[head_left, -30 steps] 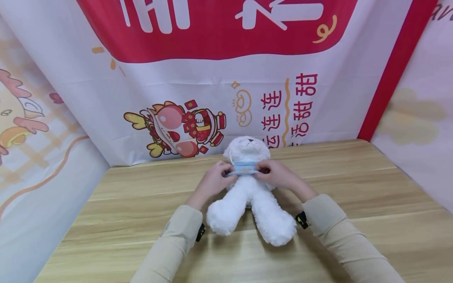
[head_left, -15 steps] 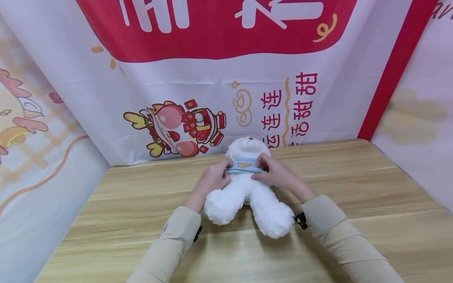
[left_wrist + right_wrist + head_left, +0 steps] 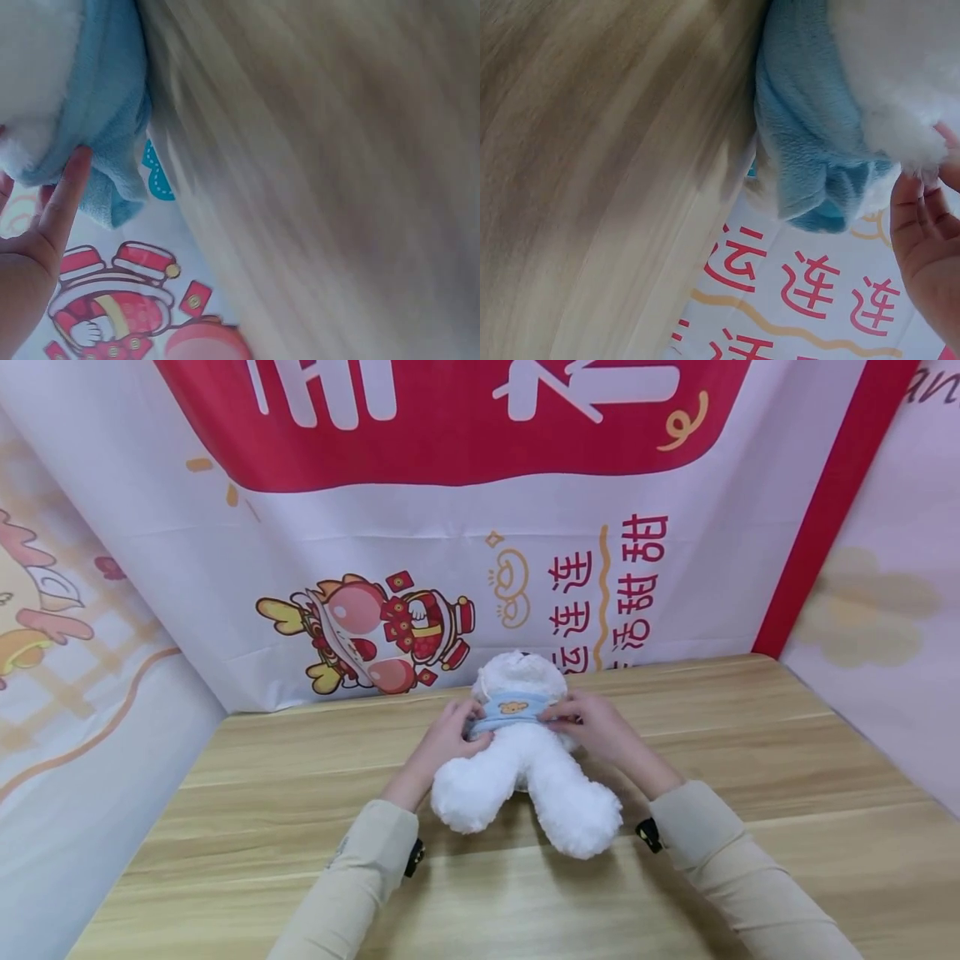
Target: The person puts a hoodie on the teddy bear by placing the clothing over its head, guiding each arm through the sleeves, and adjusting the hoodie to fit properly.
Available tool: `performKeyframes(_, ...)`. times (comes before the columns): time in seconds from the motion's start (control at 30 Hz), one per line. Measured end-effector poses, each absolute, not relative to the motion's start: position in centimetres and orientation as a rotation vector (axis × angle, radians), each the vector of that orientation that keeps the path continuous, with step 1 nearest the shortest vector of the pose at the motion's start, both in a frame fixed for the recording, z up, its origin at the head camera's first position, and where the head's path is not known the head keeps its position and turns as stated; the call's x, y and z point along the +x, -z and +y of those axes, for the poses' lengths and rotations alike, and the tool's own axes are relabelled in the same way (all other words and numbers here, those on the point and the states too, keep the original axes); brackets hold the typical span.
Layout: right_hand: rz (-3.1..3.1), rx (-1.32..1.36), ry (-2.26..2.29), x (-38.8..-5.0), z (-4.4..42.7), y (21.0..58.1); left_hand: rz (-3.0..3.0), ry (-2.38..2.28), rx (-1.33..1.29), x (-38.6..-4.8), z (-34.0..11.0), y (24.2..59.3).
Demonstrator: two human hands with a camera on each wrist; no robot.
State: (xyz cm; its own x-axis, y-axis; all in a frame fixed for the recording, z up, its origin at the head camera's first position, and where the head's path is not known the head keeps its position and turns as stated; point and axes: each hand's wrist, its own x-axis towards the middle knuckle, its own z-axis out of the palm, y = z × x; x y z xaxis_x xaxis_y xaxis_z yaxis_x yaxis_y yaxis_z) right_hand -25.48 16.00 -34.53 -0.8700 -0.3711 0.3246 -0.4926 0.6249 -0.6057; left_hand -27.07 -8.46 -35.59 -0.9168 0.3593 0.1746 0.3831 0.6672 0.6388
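Observation:
A white fluffy stuffed toy (image 3: 517, 677) lies on its back on the table, legs spread toward me. A light blue garment (image 3: 517, 710) with a small brown animal-face patch wraps its upper body. My left hand (image 3: 450, 733) lies at the garment's left edge. In the left wrist view, a straight finger (image 3: 69, 184) touches the blue cloth (image 3: 112, 112). On the other side, my right hand (image 3: 596, 727) is at the toy's side. In the right wrist view its fingertips (image 3: 907, 187) pinch white fur beside the blue cloth (image 3: 810, 120). The far side of the toy is hidden.
The wood-grain table (image 3: 300, 827) meets a printed white and red banner (image 3: 420, 518) behind the toy's head. More printed fabric walls stand at left and right. Dark straps (image 3: 415, 857) sit at both wrists.
Both hands have drawn the blue garment lower and flatter, so its patch shows fully. The left fingers have straightened on the cloth. The right hand has shifted to the toy's side.

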Motion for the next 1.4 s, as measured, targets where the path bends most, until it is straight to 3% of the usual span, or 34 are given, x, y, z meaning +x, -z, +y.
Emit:
performKeyframes(0.17,-2.578,0.841,-1.012,-25.4,15.9,34.7,-2.794,1.162,-0.651,-27.3,-8.7,36.2)
performKeyframes(0.6,-2.596,0.711,-0.974,-25.0,14.5,35.1,-2.768,0.830,-0.643,-26.9,-9.3,35.6)
performKeyframes(0.87,-2.521,0.730,-1.067,-25.3,13.7,35.1,-2.502,0.750,-0.881,-26.8,-9.1,36.3)
performKeyframes(1.4,-2.687,0.425,-0.958,-26.9,14.1,35.2,-2.412,0.884,-1.297,-26.5,-8.2,35.8)
